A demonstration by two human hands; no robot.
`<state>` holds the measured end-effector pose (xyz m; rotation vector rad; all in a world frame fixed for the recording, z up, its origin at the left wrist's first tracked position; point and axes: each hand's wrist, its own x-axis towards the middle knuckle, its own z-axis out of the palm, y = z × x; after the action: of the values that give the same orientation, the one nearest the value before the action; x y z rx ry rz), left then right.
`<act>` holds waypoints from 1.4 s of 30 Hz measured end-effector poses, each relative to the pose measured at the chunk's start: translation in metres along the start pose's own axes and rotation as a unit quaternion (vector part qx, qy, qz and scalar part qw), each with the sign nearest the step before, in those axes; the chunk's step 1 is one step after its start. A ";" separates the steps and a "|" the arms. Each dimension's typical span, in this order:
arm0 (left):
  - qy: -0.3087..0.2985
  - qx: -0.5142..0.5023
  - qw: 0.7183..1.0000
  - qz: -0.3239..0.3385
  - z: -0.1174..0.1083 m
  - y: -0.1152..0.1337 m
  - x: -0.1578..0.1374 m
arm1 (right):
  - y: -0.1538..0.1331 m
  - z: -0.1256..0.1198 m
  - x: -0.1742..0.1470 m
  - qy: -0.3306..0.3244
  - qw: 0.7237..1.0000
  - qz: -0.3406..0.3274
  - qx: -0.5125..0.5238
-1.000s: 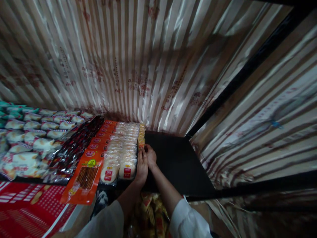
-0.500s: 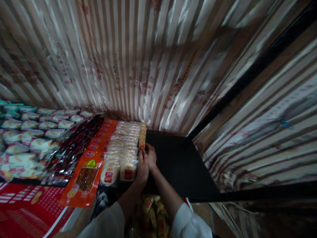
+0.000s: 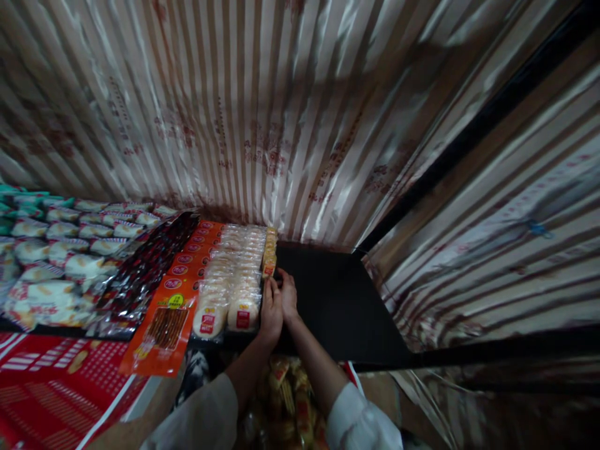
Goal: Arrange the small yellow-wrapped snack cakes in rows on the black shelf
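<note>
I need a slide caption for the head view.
Left hand and right hand at the near end of yellow packets lined up on a black shelf.

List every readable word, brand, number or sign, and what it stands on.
No text is legible enough to quote.
Orange packets: logos and yellow badge, too small.
Round white snacks: red labels, blurred.
Yellow packs: print too small.
Striped sheeting: red characters, blurred.
Pale packets: print blurred.

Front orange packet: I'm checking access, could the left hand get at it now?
Probably, though not straight across: two rows of wrapped white snacks separate the left hand from the orange packet, whose near end looks unobstructed.
</note>
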<state>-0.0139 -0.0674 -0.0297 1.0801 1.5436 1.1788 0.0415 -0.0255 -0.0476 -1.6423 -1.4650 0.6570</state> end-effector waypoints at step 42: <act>0.124 0.004 0.988 0.088 -0.184 0.047 0.068 | -0.014 -0.042 -0.010 -0.028 0.984 0.033 0.172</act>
<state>-0.2016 -0.0321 0.0351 1.1275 1.6681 1.4744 0.0665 -0.0451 -0.0152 -1.4174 -1.2572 0.9439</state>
